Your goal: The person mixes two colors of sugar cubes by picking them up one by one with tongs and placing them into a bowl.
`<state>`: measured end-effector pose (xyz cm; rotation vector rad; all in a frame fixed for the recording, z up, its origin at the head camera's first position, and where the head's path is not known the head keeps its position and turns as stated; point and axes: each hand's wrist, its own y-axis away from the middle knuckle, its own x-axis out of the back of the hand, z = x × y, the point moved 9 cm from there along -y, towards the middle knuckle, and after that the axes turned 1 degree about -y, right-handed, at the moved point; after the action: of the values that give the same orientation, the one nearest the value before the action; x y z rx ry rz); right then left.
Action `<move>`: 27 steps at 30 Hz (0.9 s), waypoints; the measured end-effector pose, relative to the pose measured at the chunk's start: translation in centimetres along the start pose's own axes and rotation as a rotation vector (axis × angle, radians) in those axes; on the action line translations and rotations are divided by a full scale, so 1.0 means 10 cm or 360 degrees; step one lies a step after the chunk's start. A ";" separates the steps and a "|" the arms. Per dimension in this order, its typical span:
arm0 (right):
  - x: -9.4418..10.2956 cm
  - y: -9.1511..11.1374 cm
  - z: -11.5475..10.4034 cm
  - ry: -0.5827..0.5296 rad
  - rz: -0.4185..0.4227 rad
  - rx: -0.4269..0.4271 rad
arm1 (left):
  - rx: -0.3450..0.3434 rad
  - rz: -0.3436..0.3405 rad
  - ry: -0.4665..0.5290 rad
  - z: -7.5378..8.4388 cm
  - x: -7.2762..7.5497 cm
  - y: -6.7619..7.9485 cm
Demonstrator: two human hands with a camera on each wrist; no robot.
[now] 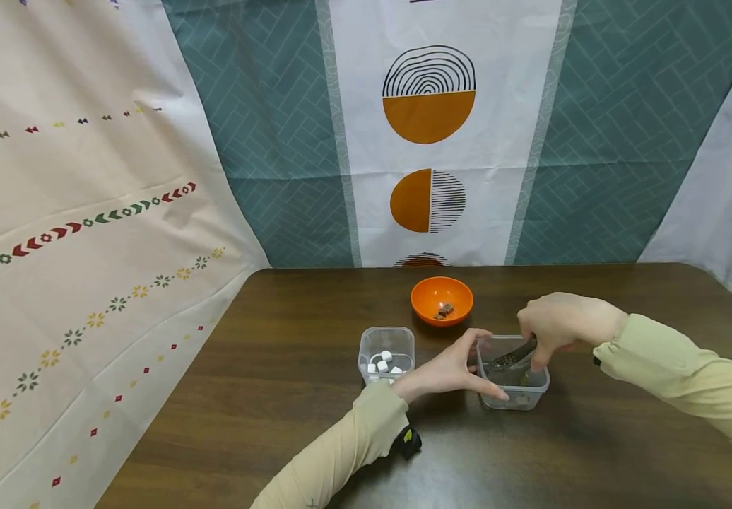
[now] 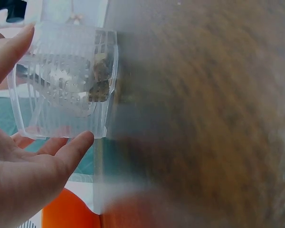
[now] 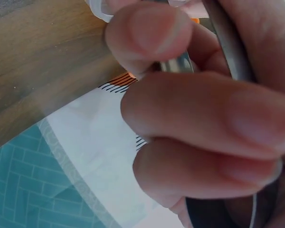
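Observation:
My left hand (image 1: 447, 369) grips a clear plastic container (image 1: 518, 401), its thumb and fingers spread across the walls. Through the ribbed side in the left wrist view, a few brown chunks (image 2: 100, 78) show at the bottom. Metal tongs (image 1: 509, 359) with a perforated head reach down into this container. My right hand (image 1: 563, 322) holds them from above. The right wrist view shows curled fingers (image 3: 204, 114) around the metal arms of the tongs; their tips are out of sight there.
Behind the hands stands an orange bowl (image 1: 426, 288) with several brown pieces in it. A second clear container (image 1: 366, 341) with several white cubes is left of my left hand, beside its wrist. Patterned cloths (image 1: 277, 141) hang behind the brown table (image 1: 245, 424).

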<state>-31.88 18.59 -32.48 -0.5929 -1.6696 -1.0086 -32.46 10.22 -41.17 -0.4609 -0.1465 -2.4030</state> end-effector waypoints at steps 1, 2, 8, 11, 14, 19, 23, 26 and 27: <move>0.00 0.00 0.01 -0.0008 0.0007 -0.0007 | 0.0002 -0.0001 -0.0001 0.00 0.00 0.00; 0.00 0.00 0.02 -0.0018 0.0016 -0.0016 | 0.0005 -0.0001 -0.0002 0.00 0.00 0.00; 0.03 0.00 0.01 0.0067 0.0091 0.0057 | 0.0014 0.0009 -0.0004 -0.01 0.00 -0.01; 0.04 -0.01 -0.01 0.0073 0.0073 0.0101 | 0.0003 0.0009 -0.0005 -0.01 0.00 -0.01; 0.02 -0.01 -0.02 0.0046 0.0023 0.0139 | -0.0004 0.0014 -0.0013 0.00 0.00 -0.01; 0.02 -0.01 -0.04 0.0030 -0.0037 0.0130 | -0.0001 0.0017 -0.0020 0.00 0.00 -0.01; 0.02 -0.02 -0.07 0.0077 -0.0046 0.0115 | -0.0003 0.0011 -0.0021 0.00 0.00 -0.01; 0.02 -0.03 -0.08 0.0099 -0.0029 0.0088 | 0.0001 0.0007 -0.0024 0.00 0.00 -0.01; 0.02 -0.03 -0.08 0.0108 -0.0024 0.0083 | 0.0003 0.0007 -0.0026 0.00 0.00 -0.01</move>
<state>-31.78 17.76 -32.30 -0.5074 -1.6380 -0.9828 -32.51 10.31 -41.15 -0.4794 -0.1548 -2.3950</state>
